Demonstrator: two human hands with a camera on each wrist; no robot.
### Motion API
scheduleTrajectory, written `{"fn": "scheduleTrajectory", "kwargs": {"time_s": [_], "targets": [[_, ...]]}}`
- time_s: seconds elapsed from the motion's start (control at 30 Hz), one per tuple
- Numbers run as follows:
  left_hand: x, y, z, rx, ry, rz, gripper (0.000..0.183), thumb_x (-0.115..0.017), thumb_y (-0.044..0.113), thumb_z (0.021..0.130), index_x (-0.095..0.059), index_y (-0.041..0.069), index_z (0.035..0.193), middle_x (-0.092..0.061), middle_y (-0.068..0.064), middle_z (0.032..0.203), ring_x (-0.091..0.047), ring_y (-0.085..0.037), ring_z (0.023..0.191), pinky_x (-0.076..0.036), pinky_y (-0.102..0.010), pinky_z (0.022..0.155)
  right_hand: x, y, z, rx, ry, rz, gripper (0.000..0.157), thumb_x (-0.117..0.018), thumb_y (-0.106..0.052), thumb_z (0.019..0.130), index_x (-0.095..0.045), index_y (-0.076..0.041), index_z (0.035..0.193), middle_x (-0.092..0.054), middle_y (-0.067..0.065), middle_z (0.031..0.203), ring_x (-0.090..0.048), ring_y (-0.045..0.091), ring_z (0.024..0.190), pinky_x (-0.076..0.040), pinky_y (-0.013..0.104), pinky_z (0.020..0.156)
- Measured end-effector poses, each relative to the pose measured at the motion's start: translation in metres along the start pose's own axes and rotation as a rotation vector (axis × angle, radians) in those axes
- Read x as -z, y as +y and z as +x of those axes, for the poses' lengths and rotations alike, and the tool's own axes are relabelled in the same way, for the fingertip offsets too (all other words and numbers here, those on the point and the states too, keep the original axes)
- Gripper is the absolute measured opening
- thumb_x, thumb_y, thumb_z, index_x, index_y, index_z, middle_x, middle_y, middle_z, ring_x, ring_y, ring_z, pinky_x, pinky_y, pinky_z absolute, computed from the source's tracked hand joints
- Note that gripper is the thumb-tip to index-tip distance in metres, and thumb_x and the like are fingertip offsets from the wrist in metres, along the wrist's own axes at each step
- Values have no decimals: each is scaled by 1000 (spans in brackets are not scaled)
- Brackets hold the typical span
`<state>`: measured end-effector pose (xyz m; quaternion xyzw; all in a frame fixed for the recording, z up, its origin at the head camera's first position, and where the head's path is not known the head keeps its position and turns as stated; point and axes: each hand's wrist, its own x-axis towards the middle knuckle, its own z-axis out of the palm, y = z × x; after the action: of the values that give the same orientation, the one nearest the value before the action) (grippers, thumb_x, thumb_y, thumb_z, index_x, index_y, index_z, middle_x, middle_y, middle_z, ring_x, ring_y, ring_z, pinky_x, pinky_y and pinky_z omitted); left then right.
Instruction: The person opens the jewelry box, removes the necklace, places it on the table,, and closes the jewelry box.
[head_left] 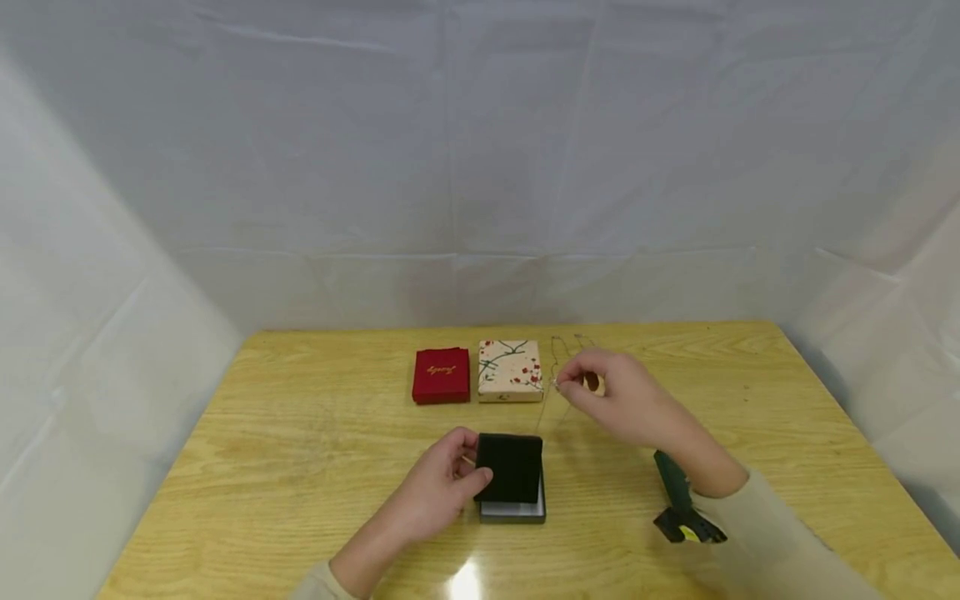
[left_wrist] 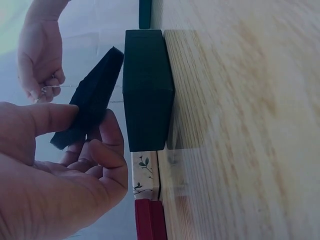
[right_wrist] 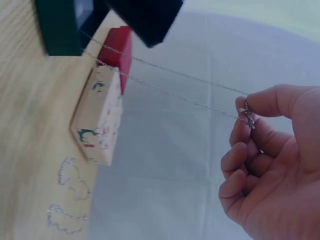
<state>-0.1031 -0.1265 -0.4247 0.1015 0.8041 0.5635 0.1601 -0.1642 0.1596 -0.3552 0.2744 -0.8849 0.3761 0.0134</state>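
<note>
My left hand (head_left: 438, 487) pinches a dark, square, velvety pad (head_left: 510, 468) between thumb and fingers. The pad is tilted above an open dark green box (left_wrist: 147, 90), whose pale inside shows at the near edge. To the right and farther back, my right hand (head_left: 622, 396) pinches the small sparkling end of a silver necklace (right_wrist: 246, 112) between thumb and forefinger. Two strands of its thin chain stretch from those fingertips towards the green box, passing by the pad. Where the chain ends inside the box is hidden.
Behind the green box stand a red box (head_left: 441, 375) with gold lettering and a cream floral box (head_left: 510, 371). Silver chains (right_wrist: 70, 175) lie beside the floral box. A dark green piece (head_left: 672, 479) and a black item with a yellow patch (head_left: 688, 527) lie by my right forearm.
</note>
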Motion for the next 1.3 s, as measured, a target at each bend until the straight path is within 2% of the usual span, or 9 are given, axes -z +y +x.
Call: {"fn": "scheduleTrajectory", "kwargs": {"time_s": [0.13, 0.37, 0.8, 1.03, 1.17, 1.3], "targets": [[0, 0, 1, 3, -6, -5, 35, -70, 13, 101, -56, -2, 130, -60, -11, 114, -58, -23, 93, -53, -35, 72, 8, -6, -3, 1, 6, 17, 11, -65, -16, 107, -75, -19, 104, -63, -6, 92, -54, 18, 82, -44, 31, 62], [-1, 0, 2, 1, -14, -7, 36, -70, 13, 101, -56, -2, 131, -61, -11, 114, -59, -22, 93, -53, -35, 72, 23, -18, -9, -11, 35, 11, 11, -64, -17, 107, -74, -19, 106, -65, -6, 96, -55, 18, 83, -42, 32, 65], [-1, 1, 2, 0, -18, 7, 34, -69, 12, 102, -56, -2, 130, -61, -11, 113, -59, -23, 94, -52, -35, 74, 56, -30, -18, 63, 180, -29, 12, -64, -9, 106, -73, -17, 103, -61, -5, 89, -47, 18, 78, -37, 34, 67], [-1, 0, 2, -2, -24, 4, 37, -70, 13, 102, -56, -3, 132, -61, -11, 114, -59, -22, 95, -52, -36, 76, 75, -17, -24, 96, 232, -57, 14, -63, -6, 105, -71, -17, 101, -59, -3, 85, -44, 16, 75, -35, 33, 65], [-1, 0, 2, 0, -29, 11, 36, -69, 13, 102, -55, -3, 132, -61, -11, 115, -59, -22, 95, -53, -35, 76, 88, -7, -29, 57, 247, -115, 12, -63, -9, 106, -72, -16, 102, -60, -2, 86, -44, 17, 73, -35, 32, 62], [-1, 0, 3, 1, -34, 28, 35, -68, 13, 102, -56, -2, 132, -61, -11, 115, -60, -23, 95, -53, -34, 76, 102, 6, -31, -5, 224, -158, 11, -61, -12, 108, -72, -13, 107, -62, 1, 88, -44, 19, 67, -36, 32, 57]]}}
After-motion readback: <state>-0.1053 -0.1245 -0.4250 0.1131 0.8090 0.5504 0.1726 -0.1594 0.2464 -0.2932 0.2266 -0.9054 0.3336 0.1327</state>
